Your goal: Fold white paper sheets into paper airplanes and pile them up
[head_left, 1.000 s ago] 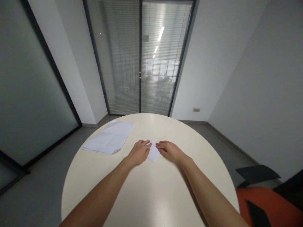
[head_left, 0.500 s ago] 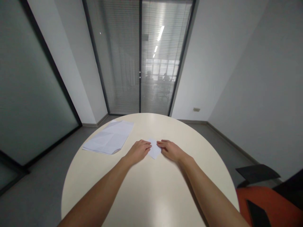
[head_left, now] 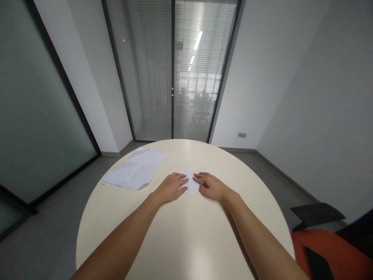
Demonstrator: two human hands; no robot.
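Note:
A small piece of folded white paper (head_left: 190,187), roughly diamond-shaped, lies on the round cream table (head_left: 180,241) with a corner pointing towards me. My left hand (head_left: 172,187) rests at its left side, fingertips on the paper and thumb spread apart from them. From the other side my right hand (head_left: 212,186) touches the right edge with outstretched fingers, its thumb lower and apart. Both hands are open, and part of the paper is hidden under the fingertips.
Larger creased white sheets (head_left: 135,169) lie stacked at the table's far left. An orange chair (head_left: 335,252) with black armrests stands at the right. Behind the table is a glass partition with blinds (head_left: 151,77).
My left thumb has spread away from its fingers. The right thumb has also come slightly apart from its fingers. The folded paper stays in nearly the same place.

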